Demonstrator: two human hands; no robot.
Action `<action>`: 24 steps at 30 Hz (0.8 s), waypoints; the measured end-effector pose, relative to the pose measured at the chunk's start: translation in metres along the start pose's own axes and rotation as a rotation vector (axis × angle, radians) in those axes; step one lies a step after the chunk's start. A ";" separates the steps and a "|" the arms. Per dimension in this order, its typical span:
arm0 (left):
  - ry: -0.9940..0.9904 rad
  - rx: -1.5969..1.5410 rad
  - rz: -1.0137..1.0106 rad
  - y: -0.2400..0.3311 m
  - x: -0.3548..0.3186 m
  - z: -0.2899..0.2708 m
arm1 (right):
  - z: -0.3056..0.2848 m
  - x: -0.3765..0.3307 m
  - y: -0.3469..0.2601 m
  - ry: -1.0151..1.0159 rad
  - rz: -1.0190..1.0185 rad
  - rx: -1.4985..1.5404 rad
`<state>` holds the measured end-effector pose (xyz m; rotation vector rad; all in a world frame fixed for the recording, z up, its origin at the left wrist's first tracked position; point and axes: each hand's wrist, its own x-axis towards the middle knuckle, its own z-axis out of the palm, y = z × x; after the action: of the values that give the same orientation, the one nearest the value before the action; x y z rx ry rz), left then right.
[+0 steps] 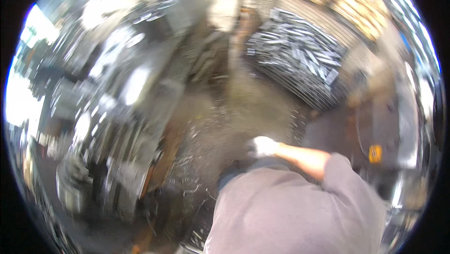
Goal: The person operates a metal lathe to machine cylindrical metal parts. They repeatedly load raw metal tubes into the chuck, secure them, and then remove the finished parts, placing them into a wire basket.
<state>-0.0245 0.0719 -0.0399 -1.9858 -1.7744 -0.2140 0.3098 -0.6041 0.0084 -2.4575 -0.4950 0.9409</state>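
Observation:
The whole picture is smeared by motion. My right hand (264,146) wears a white glove and sits close in front of my grey shirt (290,212), with the bare forearm (304,158) coming in from the right. Whether the glove holds anything is too blurred to tell. It hangs above a floor (234,113) strewn with small metal shavings. My left hand does not show anywhere in the view.
A large stack of grey metal strips (295,57) lies at the upper right. Bulky metal machinery (117,127) fills the left side. A dark round machine part with a yellow tag (375,153) stands at the right. Wooden pieces (356,0) lie at the far top right.

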 end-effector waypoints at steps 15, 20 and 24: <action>-1.627 -0.776 0.660 0.449 -0.415 -0.180 | -0.085 -0.067 0.409 0.916 0.419 0.523; -1.624 -0.658 1.495 0.633 -0.645 -0.357 | -0.191 -0.102 0.679 0.839 1.186 0.770; -1.564 -0.377 1.768 0.729 -0.786 -0.473 | -0.134 -0.095 0.897 1.119 1.467 0.561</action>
<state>0.6511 -0.8817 -0.1212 -3.2899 0.5414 1.9817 0.4834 -1.4317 -0.3318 -2.0220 1.7923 -0.1219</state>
